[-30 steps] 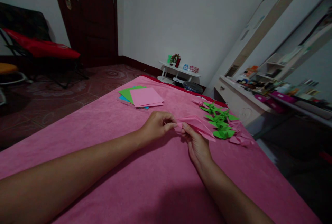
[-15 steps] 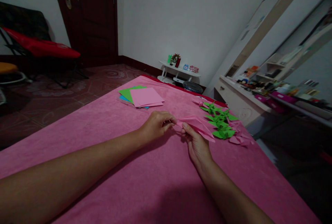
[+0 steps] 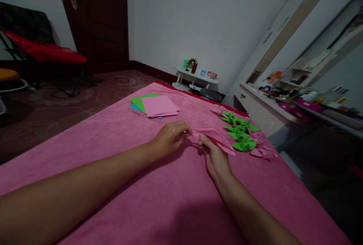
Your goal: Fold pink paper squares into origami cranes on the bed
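A piece of folded pink origami paper (image 3: pixel 217 138) is held between my two hands, above the pink cloth. My left hand (image 3: pixel 171 136) pinches its narrow left end between thumb and fingers. Farther along, my right hand (image 3: pixel 216 158) grips the paper with the thumb on top and the fingers beneath. The wide folded part points right, past the right thumb. Just beyond it lie several green folded paper pieces (image 3: pixel 240 133), with pink folded paper pieces (image 3: pixel 262 146) at their right side.
Square paper sheets (image 3: pixel 160 106) in pink, green and blue lie stacked toward the far left of the pink cloth (image 3: pixel 136 192). Behind stands a low white shelf (image 3: pixel 195 74). A dressing table (image 3: pixel 261 105) with bottles and boxes is at right, a red chair (image 3: pixel 53 54) at left.
The left fingers have shifted very slightly at the paper's narrow end. The right hand and the paper look nearly the same as before.
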`<state>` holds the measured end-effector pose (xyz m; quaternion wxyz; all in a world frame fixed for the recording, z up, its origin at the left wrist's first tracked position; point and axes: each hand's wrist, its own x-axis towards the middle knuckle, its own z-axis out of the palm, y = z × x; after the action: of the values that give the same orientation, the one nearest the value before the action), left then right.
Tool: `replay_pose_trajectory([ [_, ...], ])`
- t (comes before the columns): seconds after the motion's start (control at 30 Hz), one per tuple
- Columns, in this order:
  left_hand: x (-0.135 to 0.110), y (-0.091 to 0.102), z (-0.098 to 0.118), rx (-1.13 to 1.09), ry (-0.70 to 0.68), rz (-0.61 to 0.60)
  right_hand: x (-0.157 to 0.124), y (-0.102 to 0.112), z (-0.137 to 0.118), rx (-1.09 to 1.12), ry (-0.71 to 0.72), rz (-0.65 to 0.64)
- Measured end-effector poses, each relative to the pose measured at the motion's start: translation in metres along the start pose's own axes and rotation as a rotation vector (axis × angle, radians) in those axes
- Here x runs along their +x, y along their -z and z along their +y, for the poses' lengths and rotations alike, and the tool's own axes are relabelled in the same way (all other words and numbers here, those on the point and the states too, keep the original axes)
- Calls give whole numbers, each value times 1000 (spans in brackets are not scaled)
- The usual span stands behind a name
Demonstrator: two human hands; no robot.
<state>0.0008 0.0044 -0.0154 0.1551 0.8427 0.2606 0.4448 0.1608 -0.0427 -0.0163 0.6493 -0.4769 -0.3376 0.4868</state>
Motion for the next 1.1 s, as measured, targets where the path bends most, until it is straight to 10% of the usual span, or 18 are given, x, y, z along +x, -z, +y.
replay_pose_trajectory([
  [0.27, 0, 3, -3, -116, 194, 63, 4, 3, -4, 50, -19, 70],
  [0.5, 1, -15, 27, -970, 692, 37, 0, -3, -3, 105, -26, 48],
  [1.1, -5, -20, 29, -1170, 803, 58, -8, -6, 4, 8, 119, -63],
])
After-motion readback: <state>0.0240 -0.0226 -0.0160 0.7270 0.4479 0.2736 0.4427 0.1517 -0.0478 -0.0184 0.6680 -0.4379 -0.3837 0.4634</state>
